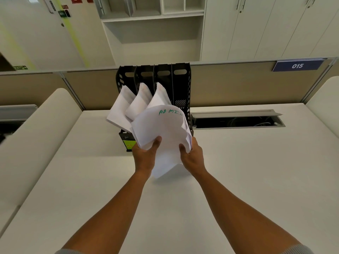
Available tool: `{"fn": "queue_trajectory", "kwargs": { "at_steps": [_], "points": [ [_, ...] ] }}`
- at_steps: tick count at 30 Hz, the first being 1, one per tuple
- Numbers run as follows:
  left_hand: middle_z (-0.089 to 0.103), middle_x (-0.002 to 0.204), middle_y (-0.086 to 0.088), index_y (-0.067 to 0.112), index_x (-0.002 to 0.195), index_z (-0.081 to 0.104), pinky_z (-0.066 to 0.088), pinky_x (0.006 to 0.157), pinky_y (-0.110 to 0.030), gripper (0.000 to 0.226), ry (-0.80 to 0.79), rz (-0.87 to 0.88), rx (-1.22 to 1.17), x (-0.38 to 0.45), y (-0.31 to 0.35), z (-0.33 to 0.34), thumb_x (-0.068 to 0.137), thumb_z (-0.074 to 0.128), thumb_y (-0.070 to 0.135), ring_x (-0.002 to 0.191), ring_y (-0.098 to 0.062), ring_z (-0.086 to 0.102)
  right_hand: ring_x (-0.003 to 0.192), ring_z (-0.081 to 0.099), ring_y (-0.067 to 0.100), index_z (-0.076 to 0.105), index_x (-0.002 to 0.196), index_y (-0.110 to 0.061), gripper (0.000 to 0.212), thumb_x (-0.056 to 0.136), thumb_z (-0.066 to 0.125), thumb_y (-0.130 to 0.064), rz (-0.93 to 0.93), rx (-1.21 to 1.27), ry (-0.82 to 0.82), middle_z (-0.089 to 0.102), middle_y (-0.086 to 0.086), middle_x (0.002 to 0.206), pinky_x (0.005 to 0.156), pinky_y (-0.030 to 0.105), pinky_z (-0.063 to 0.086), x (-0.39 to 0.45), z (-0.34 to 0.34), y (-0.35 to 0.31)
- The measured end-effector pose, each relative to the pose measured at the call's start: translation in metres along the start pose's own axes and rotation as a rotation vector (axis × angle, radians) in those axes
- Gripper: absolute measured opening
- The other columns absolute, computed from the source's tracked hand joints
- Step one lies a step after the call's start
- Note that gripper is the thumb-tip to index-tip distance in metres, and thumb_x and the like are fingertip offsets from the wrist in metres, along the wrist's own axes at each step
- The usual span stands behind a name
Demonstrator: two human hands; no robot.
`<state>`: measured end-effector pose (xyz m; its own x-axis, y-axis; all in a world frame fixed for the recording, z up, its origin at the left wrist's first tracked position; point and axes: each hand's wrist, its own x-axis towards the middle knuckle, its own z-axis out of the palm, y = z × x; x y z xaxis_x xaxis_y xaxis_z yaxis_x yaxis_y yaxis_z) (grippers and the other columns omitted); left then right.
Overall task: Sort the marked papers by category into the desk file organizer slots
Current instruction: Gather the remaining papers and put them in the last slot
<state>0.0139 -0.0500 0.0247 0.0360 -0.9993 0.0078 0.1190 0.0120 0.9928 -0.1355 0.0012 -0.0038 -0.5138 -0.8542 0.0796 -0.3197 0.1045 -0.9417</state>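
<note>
A black desk file organizer (180, 83) with several upright slots stands at the back of the white desk. Sheets of white paper (120, 109) lean out of its three left slots; the rightmost slot shows none. A yellow-green label (129, 144) sits on the front of the leftmost slot. Both hands hold a curved stack of white papers (161, 129) in front of the organizer, its top sheet marked "ADMIN" in green. My left hand (145, 154) grips the stack's lower left edge, thumb on top. My right hand (192, 155) grips its lower right edge.
An open cable tray (238, 121) is sunk into the desk right of the organizer. A beige partition (238, 85) with a blue "015" sign (297, 66) runs behind. Curved white dividers (36, 136) flank the desk. White cupboards stand beyond.
</note>
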Motion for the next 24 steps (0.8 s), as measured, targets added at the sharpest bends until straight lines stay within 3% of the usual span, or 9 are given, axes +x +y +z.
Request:
{"fn": "queue_trajectory", "kwargs": {
  "at_steps": [5,8,13,18,21,24],
  "points": [
    [0.071,0.099,0.005,0.029,0.108,0.063,0.059,0.065,-0.023,0.05,0.005,0.01,-0.028,0.0,0.005,0.006,0.066,0.086,0.042,0.092,-0.015,0.07,0.083,0.058,0.013,0.051,0.121,-0.016,0.027,0.097,0.051,-0.028,0.006,0.045,0.077,0.06,-0.002,0.099,0.078,0.026,0.052,0.003,0.003,-0.008],
    [0.069,0.103,0.002,0.03,0.111,0.061,0.061,0.07,-0.028,0.051,0.011,0.039,-0.017,0.005,0.009,0.009,0.068,0.085,0.043,0.096,-0.019,0.069,0.085,0.06,0.015,0.05,0.122,-0.018,0.029,0.096,0.05,-0.032,-0.011,0.056,0.075,0.059,-0.004,0.099,0.072,0.019,0.051,0.007,0.003,-0.014],
    [0.069,0.103,0.013,0.039,0.111,0.06,0.056,0.064,-0.018,0.049,-0.057,0.005,0.033,0.003,0.001,0.007,0.069,0.084,0.043,0.091,-0.011,0.069,0.088,0.057,0.011,0.047,0.13,-0.02,0.039,0.093,0.057,-0.027,-0.031,0.045,-0.017,0.057,-0.008,0.103,0.077,0.023,0.051,-0.002,0.003,-0.008],
    [0.066,0.103,0.014,0.033,0.119,0.057,0.053,0.062,-0.012,0.058,-0.18,-0.086,0.176,-0.003,-0.023,-0.005,0.068,0.079,0.051,0.092,-0.008,0.065,0.098,0.062,0.021,0.049,0.129,-0.017,0.038,0.093,0.058,-0.026,0.026,-0.055,-0.102,0.063,0.002,0.112,0.086,0.034,0.055,-0.011,0.0,0.012],
    [0.063,0.094,0.022,0.04,0.106,0.054,0.05,0.061,-0.008,0.031,-0.252,-0.14,0.29,-0.01,-0.038,-0.011,0.08,0.071,0.046,0.084,-0.002,0.062,0.105,0.062,0.024,0.048,0.131,-0.013,0.037,0.095,0.054,-0.021,0.048,-0.131,-0.147,0.063,0.006,0.116,0.085,0.024,0.048,-0.018,0.0,0.024],
    [0.064,0.089,0.02,0.039,0.096,0.057,0.049,0.057,-0.006,0.012,-0.246,-0.168,0.337,-0.012,-0.046,-0.017,0.088,0.064,0.043,0.081,-0.003,0.062,0.094,0.061,0.021,0.05,0.129,-0.014,0.033,0.097,0.05,-0.02,0.095,-0.142,-0.17,0.06,-0.001,0.102,0.076,0.015,0.044,-0.024,-0.003,0.032]
  ]
}}
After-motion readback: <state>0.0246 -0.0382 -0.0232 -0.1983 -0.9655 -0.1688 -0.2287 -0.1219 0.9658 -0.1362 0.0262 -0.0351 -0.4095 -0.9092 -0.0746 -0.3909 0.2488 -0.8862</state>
